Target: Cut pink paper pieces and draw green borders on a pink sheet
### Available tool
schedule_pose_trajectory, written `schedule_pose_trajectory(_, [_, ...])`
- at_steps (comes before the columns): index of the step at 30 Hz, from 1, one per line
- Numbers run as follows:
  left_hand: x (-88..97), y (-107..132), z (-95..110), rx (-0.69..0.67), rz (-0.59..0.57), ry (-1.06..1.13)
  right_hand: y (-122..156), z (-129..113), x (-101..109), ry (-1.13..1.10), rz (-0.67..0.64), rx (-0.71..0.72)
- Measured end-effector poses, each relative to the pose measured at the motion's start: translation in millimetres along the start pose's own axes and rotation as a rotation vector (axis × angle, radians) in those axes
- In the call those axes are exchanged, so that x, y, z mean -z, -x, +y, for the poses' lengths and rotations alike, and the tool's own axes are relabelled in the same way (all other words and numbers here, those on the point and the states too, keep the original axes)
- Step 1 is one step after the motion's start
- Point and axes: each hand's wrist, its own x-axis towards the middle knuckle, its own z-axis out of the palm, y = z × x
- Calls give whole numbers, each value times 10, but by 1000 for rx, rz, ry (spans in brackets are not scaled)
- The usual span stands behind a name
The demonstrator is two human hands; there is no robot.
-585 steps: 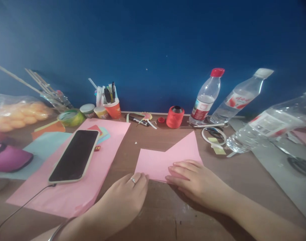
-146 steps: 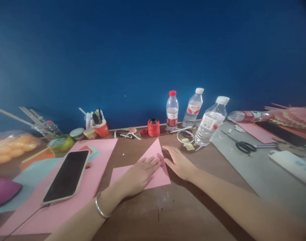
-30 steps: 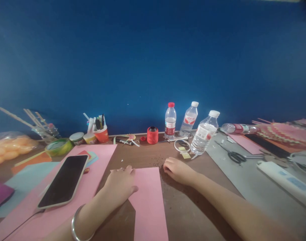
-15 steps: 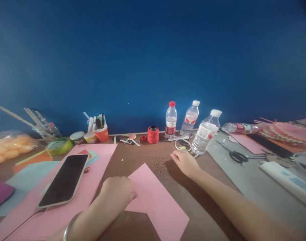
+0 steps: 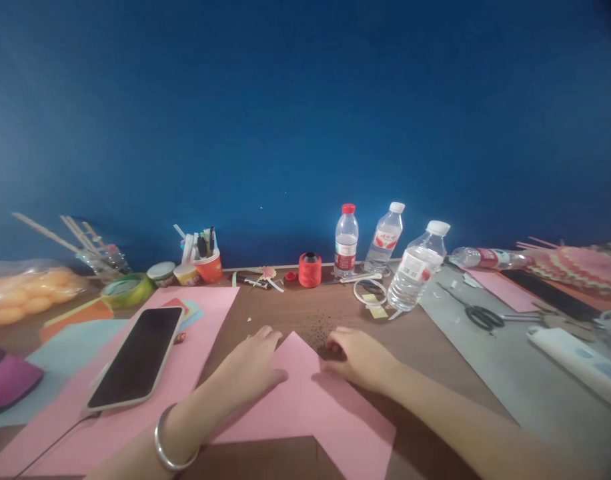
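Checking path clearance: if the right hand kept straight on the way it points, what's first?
Probably the dark specks on the table, just ahead of the right hand. Height is unclear from this one view, so it might pass over them.

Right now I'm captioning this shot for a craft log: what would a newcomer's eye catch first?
Probably the angular pink paper at front centre, between the left hand and right hand. Next, perhaps, the black-screened smartphone lying on a pink sheet at left, and the red thread spool near the blue wall.
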Motion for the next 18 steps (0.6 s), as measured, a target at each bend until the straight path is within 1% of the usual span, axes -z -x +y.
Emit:
schedule_pose_trajectory(2, [-35,36,19,1,-2,49,51,-137,-28,24,-82,-15])
schedule_pose_trajectory(6, [-77,37,19,10,7,152,91,-280,-6,22,-125,-81])
schedule_pose_trajectory(8, [-82,-2,10,-5,30,206,101,-304,29,-31,-143,-115])
schedule_pose_trajectory(10, [-74,-44,3,-42,44,270,115,-312,60,-70,-150,-102])
schedule_pose_trajectory(13, [-45,-79,6,-90,24,386,128,-301,72,-116,-131,-58])
schedule_pose_trajectory(15, [-24,-79,22,-100,20,468,119,-281,59,-176,-125,-82])
schedule_pose_trajectory(18, [-4,-62,70,-107,71,579,88,-255,39,-292,-95,-104])
